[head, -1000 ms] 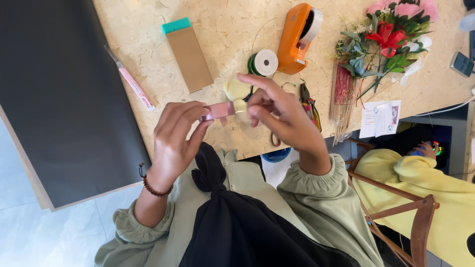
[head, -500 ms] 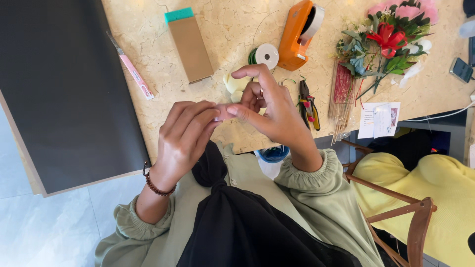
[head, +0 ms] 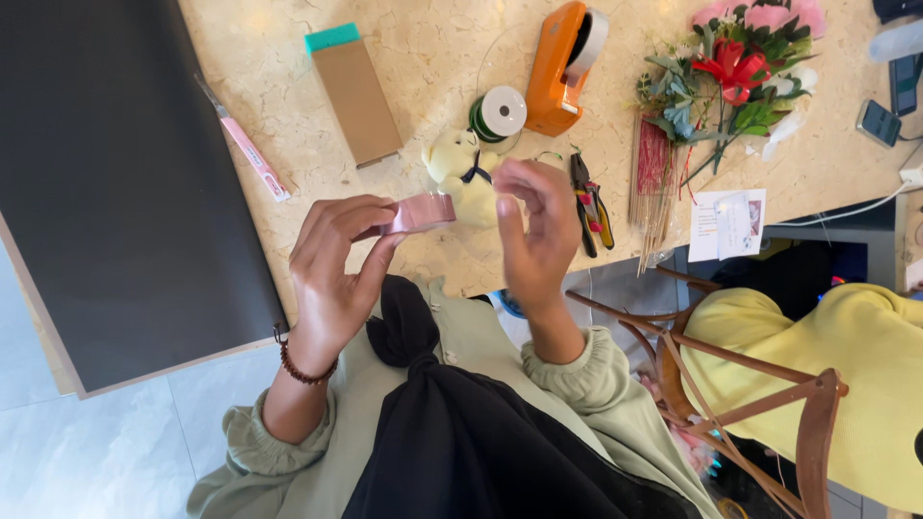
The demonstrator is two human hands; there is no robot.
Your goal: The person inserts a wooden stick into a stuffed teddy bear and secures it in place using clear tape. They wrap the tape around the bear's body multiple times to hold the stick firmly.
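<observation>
My left hand (head: 336,274), a bead bracelet on its wrist, is shut on a short band of shiny pink ribbon (head: 415,213) and holds it over the table's near edge. My right hand (head: 534,231) hovers just right of the ribbon's free end, blurred, with its fingers close together and raised. Nothing shows between them. A small cream teddy bear (head: 460,171) lies on the marble tabletop (head: 433,48) right behind both hands.
Behind the bear are a green-and-white spool (head: 500,111), an orange tape dispenser (head: 565,69) and a brown box with a teal end (head: 354,88). Pliers (head: 588,204), thin red sticks (head: 654,178), artificial flowers (head: 731,67), a pink pen (head: 248,149), a dark board (head: 115,173). A person in yellow (head: 846,356) sits on a wooden chair at right.
My hands were joined on the pink ribbon. The right hand has come off to the right, and the left hand now holds the ribbon alone, uncovering the bear.
</observation>
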